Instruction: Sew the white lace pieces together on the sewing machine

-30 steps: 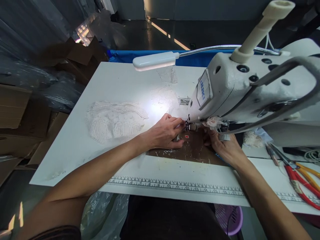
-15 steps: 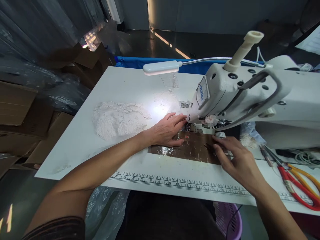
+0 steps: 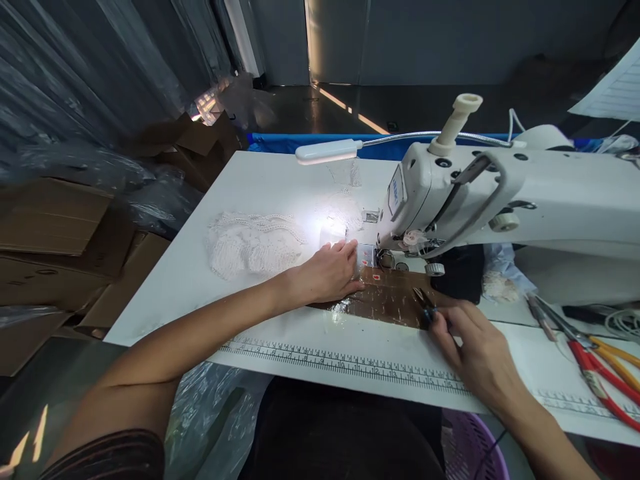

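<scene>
My left hand lies palm down at the left end of the brown-taped plate, fingers stretched out and thumb apart. Its fingertips reach a small white piece of fabric under the bright lamp; whether they press on it I cannot tell. Small dark thread snips are in my right hand, gripped between thumb and fingers, blades pointing left over the brown plate. Just beyond the plate is the presser foot of the white sewing machine. White lace trim lies bunched left of my left hand.
Red-and-orange-handled scissors lie at the right. A lamp on a bendable neck hangs over the white table, which has a printed ruler along its front edge. Cardboard boxes stand left; a purple basket sits below.
My left hand has drawn back left from the presser foot. My right hand has moved slightly down and right, and the snips in it now show clearly. The whole view has shifted a little.
</scene>
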The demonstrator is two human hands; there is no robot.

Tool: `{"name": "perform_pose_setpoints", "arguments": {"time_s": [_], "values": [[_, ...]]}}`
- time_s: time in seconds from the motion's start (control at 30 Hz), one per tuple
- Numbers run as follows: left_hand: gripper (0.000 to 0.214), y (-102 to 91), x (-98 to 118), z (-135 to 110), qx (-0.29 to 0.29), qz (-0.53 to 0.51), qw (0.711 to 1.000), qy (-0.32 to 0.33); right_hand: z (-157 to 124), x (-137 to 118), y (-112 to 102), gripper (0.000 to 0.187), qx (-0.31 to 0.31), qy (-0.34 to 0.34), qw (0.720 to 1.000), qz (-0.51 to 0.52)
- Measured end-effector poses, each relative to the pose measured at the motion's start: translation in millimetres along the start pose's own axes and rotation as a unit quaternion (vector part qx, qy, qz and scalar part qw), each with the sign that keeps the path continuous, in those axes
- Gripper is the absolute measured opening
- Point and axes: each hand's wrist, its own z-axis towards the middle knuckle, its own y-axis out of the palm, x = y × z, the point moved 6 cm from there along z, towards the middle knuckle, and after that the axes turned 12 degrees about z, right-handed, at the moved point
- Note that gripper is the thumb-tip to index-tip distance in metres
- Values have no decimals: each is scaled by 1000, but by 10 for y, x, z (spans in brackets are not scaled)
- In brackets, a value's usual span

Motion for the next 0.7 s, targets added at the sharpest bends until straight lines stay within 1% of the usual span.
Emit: {"name": "perform_pose_setpoints", "arguments": {"time_s": [0.1,0.17,0.2,0.27,0.37,0.43,0.47,0.53,0.6,0.7], "values": [[44,16,-28,-2,33,-1,999,-6,107,-84,134,22,-37,52,988,140],[31,48,-51,11,33,9,999,-18,167,-122,230,19,-50,80,980,175],[25,69,-59,15,22,18,999,-23,194,-133,256,17,-43,86,981,168],[21,101,-62,6,-12,34,999,-25,239,-156,274,22,-20,79,990,117],[26,95,-47,-63,-64,26,998,0,301,-231,294,34,-4,26,1000,18],[25,65,-54,-124,-81,10,997,5,349,-287,329,38,3,-9,998,-55],[25,50,-64,-149,-81,2,997,1,379,-306,356,39,7,-17,995,-95],[25,31,-77,-183,-62,-13,998,-7,450,-319,439,39,5,-16,985,-172],[25,44,-74,-196,-33,-22,999,-9,527,-314,554,38,-19,-9,973,-230],[26,116,-63,-201,8,-26,1000,-15,617,-292,721,36,-67,3,960,-274]]}}
